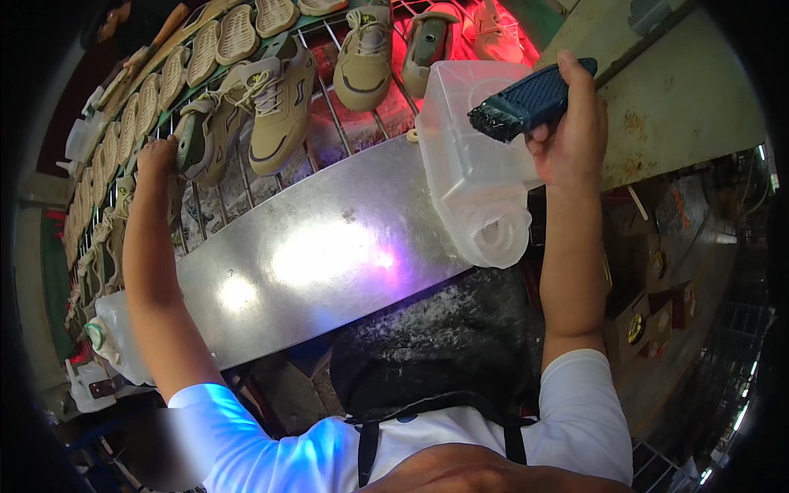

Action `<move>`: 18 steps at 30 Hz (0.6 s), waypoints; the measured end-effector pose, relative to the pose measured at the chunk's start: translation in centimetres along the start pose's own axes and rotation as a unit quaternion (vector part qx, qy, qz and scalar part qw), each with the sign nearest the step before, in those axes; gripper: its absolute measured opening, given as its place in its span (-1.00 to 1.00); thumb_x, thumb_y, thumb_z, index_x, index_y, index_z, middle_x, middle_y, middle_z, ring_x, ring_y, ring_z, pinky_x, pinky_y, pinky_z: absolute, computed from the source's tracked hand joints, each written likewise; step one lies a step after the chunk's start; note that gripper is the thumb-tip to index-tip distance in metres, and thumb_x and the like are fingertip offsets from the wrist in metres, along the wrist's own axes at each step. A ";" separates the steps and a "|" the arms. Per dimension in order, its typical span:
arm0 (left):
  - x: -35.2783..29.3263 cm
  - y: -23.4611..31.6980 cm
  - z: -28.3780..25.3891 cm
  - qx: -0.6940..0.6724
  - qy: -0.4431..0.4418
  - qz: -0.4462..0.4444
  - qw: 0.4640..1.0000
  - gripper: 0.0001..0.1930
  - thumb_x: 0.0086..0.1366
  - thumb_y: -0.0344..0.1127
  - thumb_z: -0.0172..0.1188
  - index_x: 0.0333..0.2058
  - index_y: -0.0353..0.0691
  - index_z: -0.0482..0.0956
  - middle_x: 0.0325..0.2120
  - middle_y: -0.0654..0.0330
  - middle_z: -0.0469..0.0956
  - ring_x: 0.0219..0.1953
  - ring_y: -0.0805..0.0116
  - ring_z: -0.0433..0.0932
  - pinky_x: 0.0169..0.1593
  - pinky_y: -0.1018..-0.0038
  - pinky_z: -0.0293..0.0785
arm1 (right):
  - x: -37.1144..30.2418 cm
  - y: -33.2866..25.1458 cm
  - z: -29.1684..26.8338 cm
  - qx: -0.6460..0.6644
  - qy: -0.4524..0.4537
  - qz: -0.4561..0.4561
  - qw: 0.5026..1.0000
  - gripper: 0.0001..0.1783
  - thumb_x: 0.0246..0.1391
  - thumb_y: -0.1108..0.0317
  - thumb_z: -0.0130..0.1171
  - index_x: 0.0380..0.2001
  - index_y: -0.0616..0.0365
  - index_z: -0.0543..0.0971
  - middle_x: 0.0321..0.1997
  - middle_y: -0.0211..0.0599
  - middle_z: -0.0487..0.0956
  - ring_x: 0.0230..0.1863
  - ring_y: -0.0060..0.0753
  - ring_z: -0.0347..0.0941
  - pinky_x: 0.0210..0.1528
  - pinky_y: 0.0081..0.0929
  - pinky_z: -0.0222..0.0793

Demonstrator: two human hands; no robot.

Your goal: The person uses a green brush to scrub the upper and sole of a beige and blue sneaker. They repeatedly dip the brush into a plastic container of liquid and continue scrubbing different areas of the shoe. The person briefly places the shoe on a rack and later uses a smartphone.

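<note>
My right hand (575, 131) is closed around a dark blue brush (538, 97) with clumped black bristles, raised over a translucent plastic jug (464, 152) with a cut-open side. Its bristles point left, above the jug. Far to the left, my left hand (156, 156) reaches to the rack, its fingers closed at the green last in the heel of a tan lace-up shoe (218, 135); the fingertips are partly hidden. Right of that shoe, another tan shoe (275, 111) with loose laces leans on the bars.
A shiny metal shelf (312, 263) runs between me and the barred rack (329, 123). More tan shoes (363, 62) and several pale soles (236, 34) line the rack, with red light at the back. A rusty pale panel (674, 123) stands right; a dark powdery apron (427, 337) covers my lap.
</note>
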State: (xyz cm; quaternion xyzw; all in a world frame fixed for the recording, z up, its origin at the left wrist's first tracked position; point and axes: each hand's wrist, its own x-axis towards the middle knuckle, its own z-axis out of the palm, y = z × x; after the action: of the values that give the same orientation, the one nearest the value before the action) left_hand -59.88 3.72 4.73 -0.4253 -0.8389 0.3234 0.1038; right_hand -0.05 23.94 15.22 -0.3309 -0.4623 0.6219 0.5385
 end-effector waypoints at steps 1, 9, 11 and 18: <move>0.3 -0.2 0.5 -0.004 0.006 -0.003 1.000 -0.63 0.21 -0.27 0.32 0.00 -0.11 0.54 -0.10 0.00 0.70 -0.01 -0.04 0.68 0.00 0.09 0.62 | 0.1 0.1 0.0 0.004 -0.002 -0.001 1.000 -0.61 0.20 -0.03 0.27 -0.57 -0.07 0.49 -0.74 -0.57 0.42 -0.83 -0.67 0.23 -0.83 -0.62 0.06; 1.4 -0.7 4.3 -0.041 0.043 -0.009 0.998 -0.75 0.39 -0.37 0.04 0.02 -0.07 0.35 -0.12 0.05 0.70 -0.08 -0.01 0.71 -0.20 0.08 0.60 | 0.8 0.7 -1.4 0.007 -0.007 0.009 1.000 -0.62 0.18 -0.02 0.29 -0.50 0.03 0.52 -0.72 -0.50 0.44 -0.81 -0.65 0.28 -0.83 -0.61 0.12; 0.7 1.1 3.5 -0.012 0.059 -0.023 0.998 -0.66 0.35 -0.38 0.08 0.08 -0.05 0.30 -0.15 0.04 0.70 -0.14 -0.02 0.73 -0.23 0.08 0.59 | 0.6 0.1 -1.1 0.002 0.006 0.012 1.000 -0.66 0.18 0.03 0.30 -0.49 0.01 0.52 -0.69 -0.51 0.46 -0.79 -0.66 0.28 -0.80 -0.61 0.12; -5.6 3.4 -3.9 -0.069 0.105 -0.155 0.980 -0.33 0.34 -0.16 0.14 0.40 0.02 0.18 -0.15 -0.08 0.70 -0.12 -0.11 0.71 -0.07 0.02 0.54 | 0.8 0.4 -1.3 0.008 -0.015 0.017 1.000 -0.65 0.19 0.04 0.30 -0.50 0.02 0.51 -0.68 -0.49 0.48 -0.78 -0.64 0.30 -0.79 -0.58 0.14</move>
State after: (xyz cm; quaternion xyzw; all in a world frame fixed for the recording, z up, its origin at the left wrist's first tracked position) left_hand -52.44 2.54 6.11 -0.3278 -0.8992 0.1984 0.2111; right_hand 0.83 25.01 14.42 -0.3253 -0.4595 0.6397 0.5232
